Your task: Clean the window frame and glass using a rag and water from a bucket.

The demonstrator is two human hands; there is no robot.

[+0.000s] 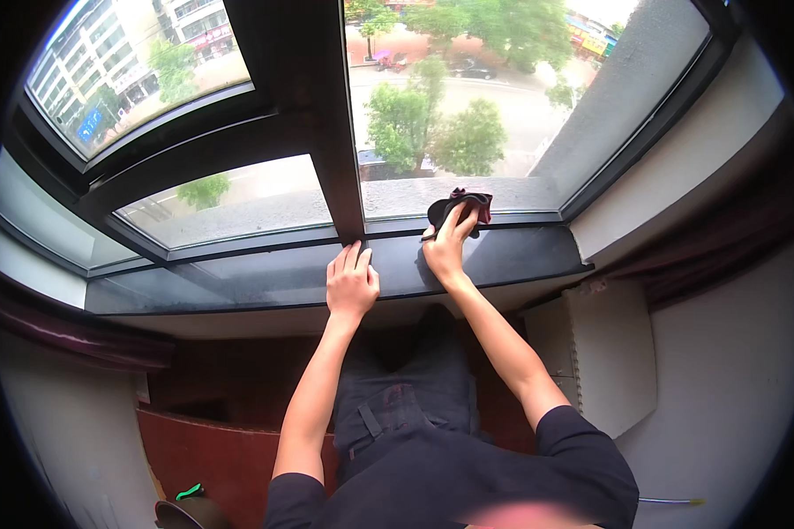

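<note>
My right hand [444, 254] grips a crumpled black-and-red cloth [444, 210] against the lower edge of the right window pane [397, 198], just above the dark window sill [264, 274]. Part of the cloth is hidden behind the fingers. My left hand [352, 281] holds nothing. It lies palm down on the sill, its fingertips at the foot of the dark upright window post [341, 165]. Both arms reach forward from the body, which faces the window.
Purple curtains hang at the left [73, 324] and the right. A white cabinet [612, 350] stands below the sill at right. Low at left are a bucket-like container [198, 516] and a green object [189, 492]. A thin yellow-tipped rod [675, 501] shows at lower right.
</note>
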